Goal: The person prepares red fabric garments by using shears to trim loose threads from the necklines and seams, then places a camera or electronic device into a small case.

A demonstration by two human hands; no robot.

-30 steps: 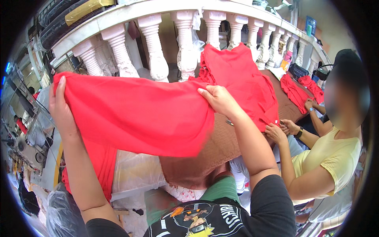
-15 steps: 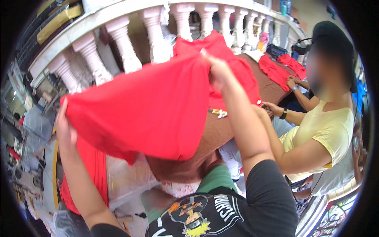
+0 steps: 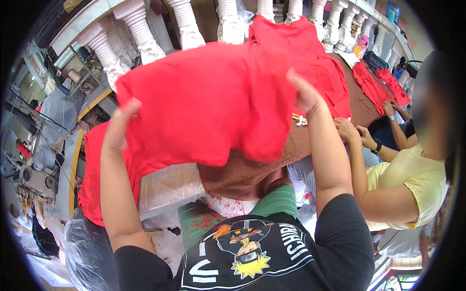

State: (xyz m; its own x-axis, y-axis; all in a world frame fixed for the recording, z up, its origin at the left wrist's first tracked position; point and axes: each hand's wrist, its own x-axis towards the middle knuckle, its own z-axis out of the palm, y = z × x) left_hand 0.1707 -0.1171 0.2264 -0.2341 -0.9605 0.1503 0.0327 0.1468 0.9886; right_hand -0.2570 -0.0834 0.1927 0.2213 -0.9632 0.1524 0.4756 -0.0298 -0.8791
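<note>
Red cloth [image 3: 204, 106], one: spread aloft at the left end of the brown-covered counter [image 3: 363, 99], not laid down. Second red piece [image 3: 313, 60]: already lying on the counter. Left hand [image 3: 119, 126]: curled, grasping the cloth's left edge. Right hand [image 3: 307, 92]: half open at its right edge; grip blurred, cannot tell.

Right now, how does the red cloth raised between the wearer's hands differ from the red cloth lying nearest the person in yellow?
The raised cloth hangs between the left hand and right hand; the lying cloth rests on the brown cover.
The raised cloth's lower edge is blurred; the lying cloth shows clearer creases.
Both are plain bright red.
</note>
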